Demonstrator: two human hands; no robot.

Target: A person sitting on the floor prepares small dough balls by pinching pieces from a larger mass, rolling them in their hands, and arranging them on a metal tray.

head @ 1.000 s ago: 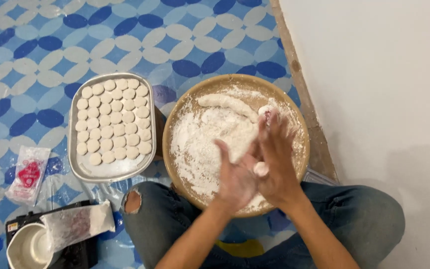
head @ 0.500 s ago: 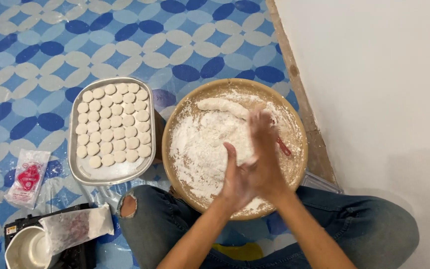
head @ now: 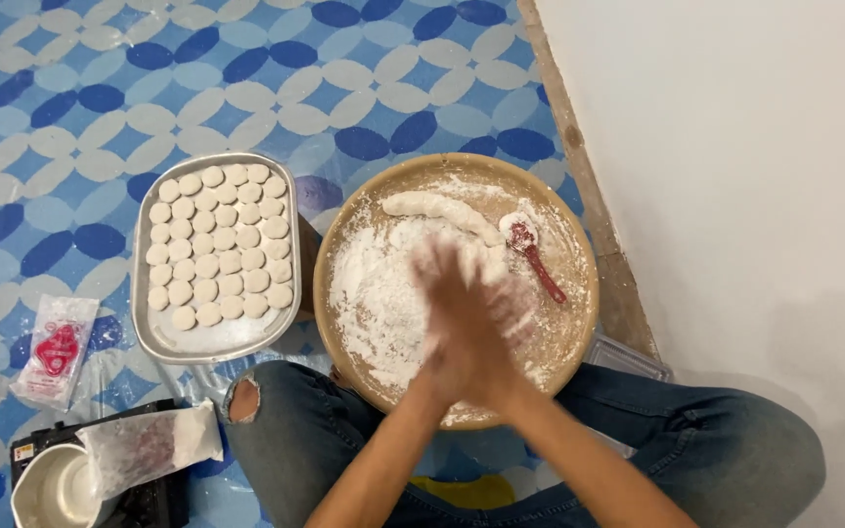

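Both hands are pressed palm to palm over the near half of the round wooden tray (head: 579, 323), the left hand (head: 447, 323) and right hand (head: 506, 328) blurred and floured. They look closed flat against each other, presumably on a small lump of dough, though the lump itself is hidden, so I cannot tell what they grasp. Flour (head: 374, 293) covers the tray's middle. At the tray's far side lies a dough rope (head: 437, 207), and just right of it a red spoon (head: 537, 256) dusted white. Left of the wooden tray, close to its rim, sits a metal tray (head: 212, 337) filled with rows of flattened dough discs (head: 217, 244).

To roll well, I judge the palms should stay lightly floured, with even pressure and small circular strokes, working above the wooden tray so loose flour falls back into it, and matching each piece to the discs' size.
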